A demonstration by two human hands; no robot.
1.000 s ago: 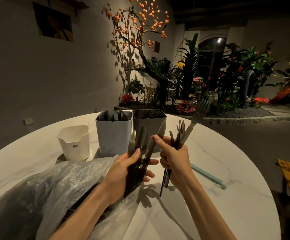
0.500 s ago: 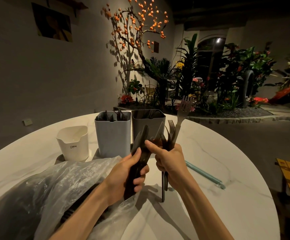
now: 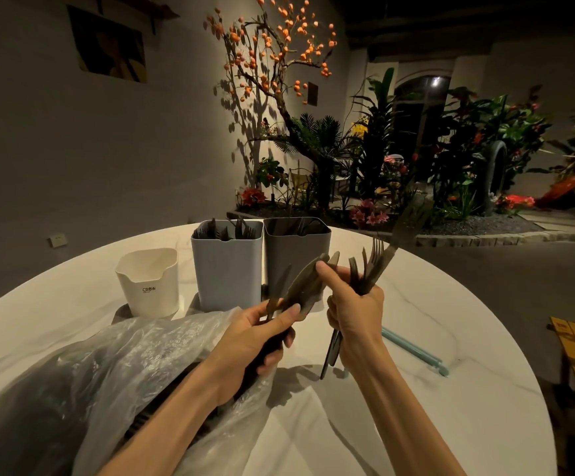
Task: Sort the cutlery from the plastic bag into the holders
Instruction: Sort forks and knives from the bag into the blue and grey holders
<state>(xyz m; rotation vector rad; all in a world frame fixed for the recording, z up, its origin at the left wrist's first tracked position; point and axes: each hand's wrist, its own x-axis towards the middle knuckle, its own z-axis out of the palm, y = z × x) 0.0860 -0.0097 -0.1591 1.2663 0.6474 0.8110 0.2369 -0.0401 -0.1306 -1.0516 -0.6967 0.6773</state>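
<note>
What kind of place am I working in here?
Probably a restaurant or café courtyard at night, though that is a guess: a round marble-look table, a lit ornamental tree with orange fruits against the wall, and a planted bed of flowers and palms edged with gravel.

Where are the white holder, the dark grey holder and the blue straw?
white holder (image 3: 148, 286): head view, front wall
dark grey holder (image 3: 293, 250): head view, front wall
blue straw (image 3: 413, 350): head view, mid-length

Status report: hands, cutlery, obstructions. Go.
Left hand grips knives. Right hand grips forks. Holders part filled. Nothing blocking.
</note>
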